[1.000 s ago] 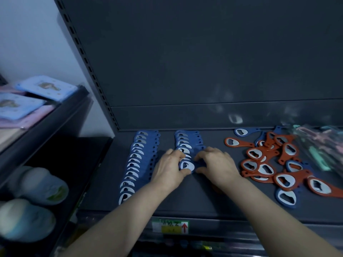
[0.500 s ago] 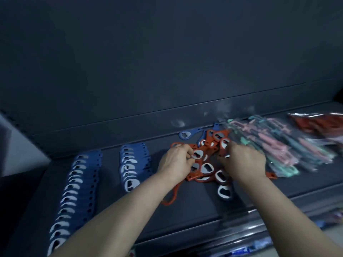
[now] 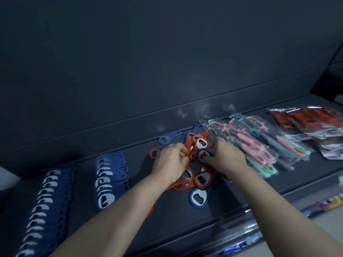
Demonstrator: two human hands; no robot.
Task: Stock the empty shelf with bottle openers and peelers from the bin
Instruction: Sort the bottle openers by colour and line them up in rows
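The loose bottle openers (image 3: 201,179) lie in a jumbled orange-and-blue pile on the shelf (image 3: 167,219), between the two tidy rows of blue openers (image 3: 109,177) on the left and the bagged peelers (image 3: 259,143) on the right; red packets (image 3: 306,119) sit further right. The left hand (image 3: 169,162) has its fingers curled and pinches an orange opener (image 3: 189,151) by its handle. The right hand (image 3: 225,158) is curled too, and seems to hold a blue opener (image 3: 204,153) by its ringed head, though blur makes the exact hold uncertain.

These openers look light, flat and stiff, with smooth metal inserts, so they will probably slide over one another and snag where handles cross. The narrow handle or the rim of the head is the sound place to pinch, one piece at a time. The bagged peelers look slippery and apt to shift as a stack.

A second ago both hands were at the front of the second blue row. Half a second ago they were already in the pile, and now the blue opener stands lifted clear between them.
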